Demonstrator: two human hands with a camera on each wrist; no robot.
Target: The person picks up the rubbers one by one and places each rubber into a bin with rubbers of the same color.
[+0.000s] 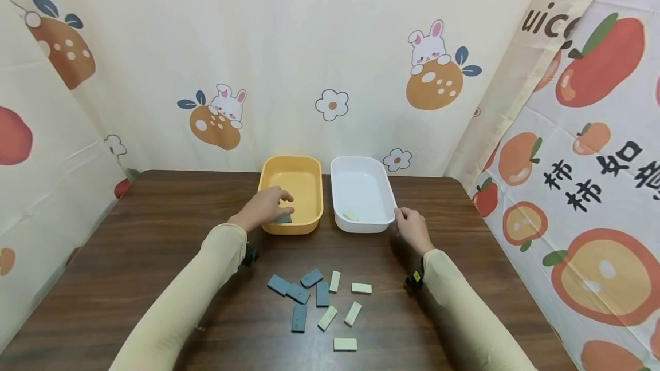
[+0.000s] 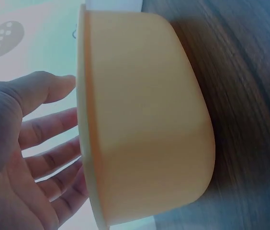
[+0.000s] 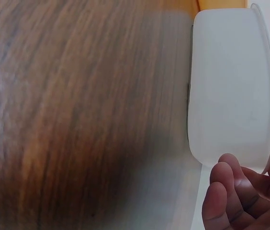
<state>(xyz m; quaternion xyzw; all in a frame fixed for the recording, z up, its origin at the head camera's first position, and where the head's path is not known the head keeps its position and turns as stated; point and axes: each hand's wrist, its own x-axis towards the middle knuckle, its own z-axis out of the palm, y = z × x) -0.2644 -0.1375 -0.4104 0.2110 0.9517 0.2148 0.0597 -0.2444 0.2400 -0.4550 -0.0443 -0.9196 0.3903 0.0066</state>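
Note:
My left hand (image 1: 263, 206) reaches over the front left of the yellow basin (image 1: 299, 227), fingers spread and slightly bent, holding nothing. Inside that basin, below the hand, lies a blue-grey tile (image 1: 283, 219), partly covered by it. In the left wrist view the thumb and fingers pass behind the basin's rim (image 2: 84, 96). My right hand (image 1: 411, 227) pinches the right front rim of the white basin (image 1: 363, 227) between thumb and index finger; the other fingers (image 3: 216, 199) curl beside its wall. One pale green tile (image 1: 350, 216) lies in the white basin.
On the brown wooden table (image 1: 170, 233), nearer than the basins, lie several blue-grey tiles (image 1: 299, 318) and several pale green tiles (image 1: 345, 344) to their right. A printed curtain (image 1: 289, 62) hangs right behind the basins, and another printed cloth (image 1: 593, 188) borders the right side.

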